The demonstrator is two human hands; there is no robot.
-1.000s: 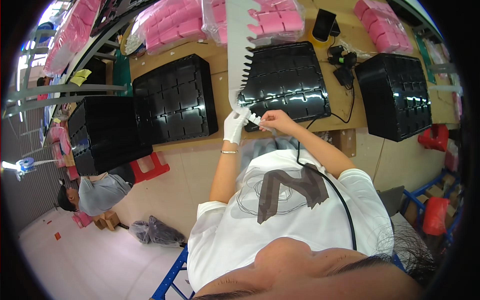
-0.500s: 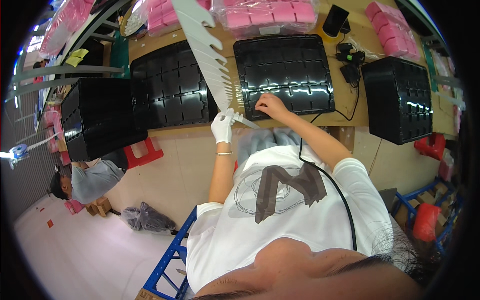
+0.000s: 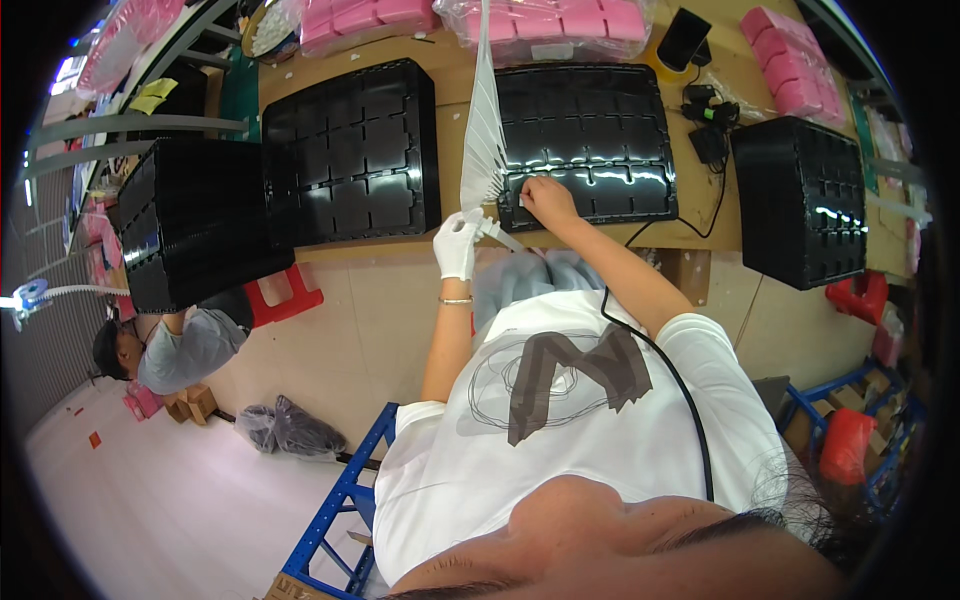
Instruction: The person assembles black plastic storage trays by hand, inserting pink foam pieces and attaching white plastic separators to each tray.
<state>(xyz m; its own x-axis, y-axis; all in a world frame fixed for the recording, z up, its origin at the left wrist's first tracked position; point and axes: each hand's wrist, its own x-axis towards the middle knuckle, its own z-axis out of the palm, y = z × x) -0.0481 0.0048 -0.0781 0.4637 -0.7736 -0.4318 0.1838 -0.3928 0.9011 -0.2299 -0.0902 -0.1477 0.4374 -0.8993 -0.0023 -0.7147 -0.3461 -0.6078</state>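
My left hand [image 3: 457,246], in a white glove, is closed on the lower end of a long white strip [image 3: 482,140]. The strip has slit, toothed-looking edges; it rises past the left edge of the middle black tray, and a short tail sticks out right of the glove. My bare right hand [image 3: 549,203] is at that tray's front left corner with its fingers pinched together. What they pinch, if anything, is too small to make out. The middle black tray [image 3: 590,140] has a glossy top with rows of cross-shaped slots. Another black slotted tray [image 3: 350,150] lies to its left.
Stacks of black trays stand at the far left [image 3: 200,225] and right [image 3: 798,200]. Pink blocks in clear wrap [image 3: 545,28] line the back, near a black phone-like device [image 3: 684,40]. A black cable [image 3: 712,200] runs over the table edge. A co-worker [image 3: 190,350] sits at left.
The white strip has swung from leaning left to nearly upright, seen more edge-on. My left hand has shifted slightly right and my right hand a little right. The view has moved slightly.
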